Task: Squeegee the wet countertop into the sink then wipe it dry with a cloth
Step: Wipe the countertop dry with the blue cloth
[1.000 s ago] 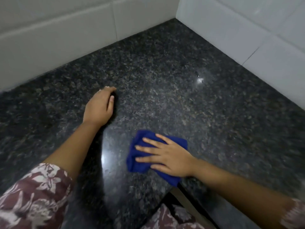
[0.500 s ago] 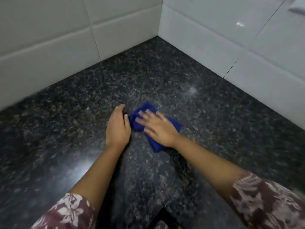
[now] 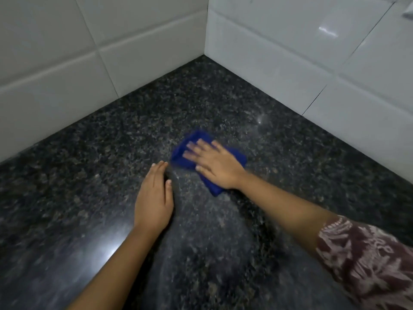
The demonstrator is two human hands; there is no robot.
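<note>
The cloth (image 3: pixel 182 154) is blue, folded and flat on the countertop (image 3: pixel 89 166). It lies toward the inner corner where the two tiled walls (image 3: pixel 55 63) meet, but apart from both.

Right hand (image 3: pixel 218 164): palm down on the cloth, fingers (image 3: pixel 192 151) straight and spread. It presses the cloth and does not grasp it, with no curl around the fabric. The cloth's edges show beyond the fingertips and below the wrist. Hand and cloth are slightly blurred.

Left hand (image 3: pixel 154 198): flat on the bare countertop, fingers together and extended, holding nothing. It sits just beside the cloth's near-left edge — not touching it.

The countertop is dark speckled stone with a bright reflection near the left forearm. A patterned sleeve (image 3: pixel 368 260) covers the right upper arm.
</note>
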